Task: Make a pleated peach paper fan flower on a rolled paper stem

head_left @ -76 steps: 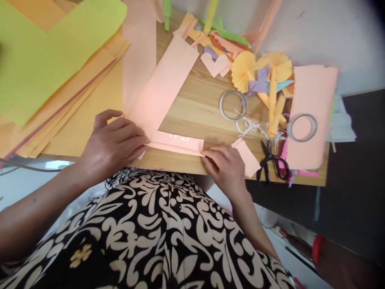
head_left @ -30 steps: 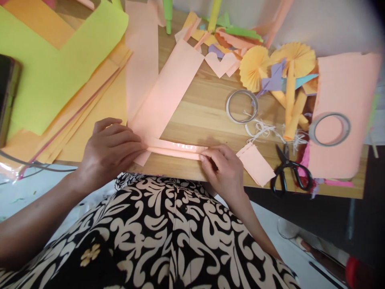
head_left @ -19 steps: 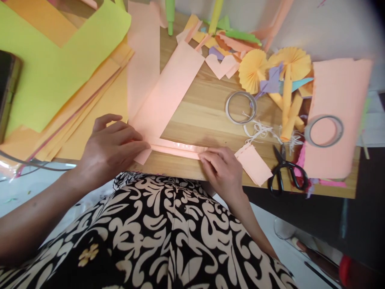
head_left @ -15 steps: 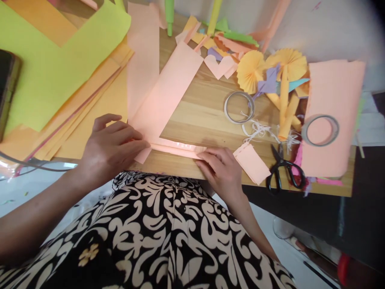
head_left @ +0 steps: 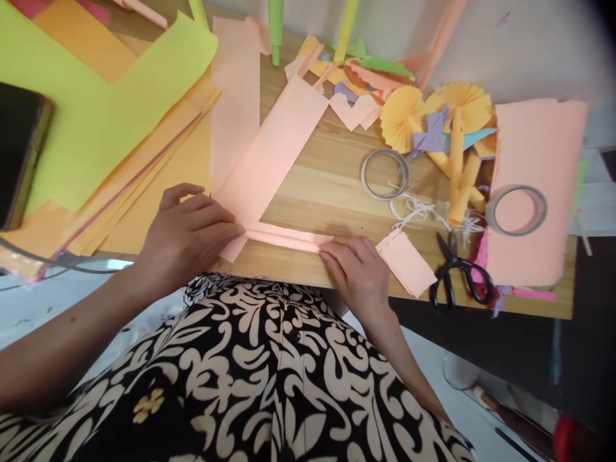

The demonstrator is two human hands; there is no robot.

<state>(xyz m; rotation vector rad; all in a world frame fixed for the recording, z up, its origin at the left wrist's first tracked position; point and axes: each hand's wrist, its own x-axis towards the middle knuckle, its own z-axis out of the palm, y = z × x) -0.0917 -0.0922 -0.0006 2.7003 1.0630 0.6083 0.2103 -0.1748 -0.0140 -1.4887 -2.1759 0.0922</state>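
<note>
A narrow rolled strip of peach paper (head_left: 283, 240) lies near the table's front edge, pinched at both ends. My left hand (head_left: 192, 231) is closed on its left end, the index finger and thumb pressed together. My right hand (head_left: 359, 266) grips the right end between thumb and fingers. Beyond the roll, a long peach sheet (head_left: 282, 141) slants away to the upper right, its near end beside my left fingertips. A small peach flap (head_left: 234, 249) pokes out under my left fingers.
Black scissors (head_left: 455, 273), a folded peach piece (head_left: 407, 263) and a tape roll (head_left: 385, 174) lie right of my hands. Another roll (head_left: 517, 210) rests on peach paper. Yellow-green sheets (head_left: 96, 122) and a phone (head_left: 19, 154) are at the left. Yellow paper fans (head_left: 459, 102) stand behind.
The whole view has shifted slightly, so things appear a little further right. The shiny reflection along the peach roll has gone, and the roll looks more tightly closed. Both hands keep their grip.
</note>
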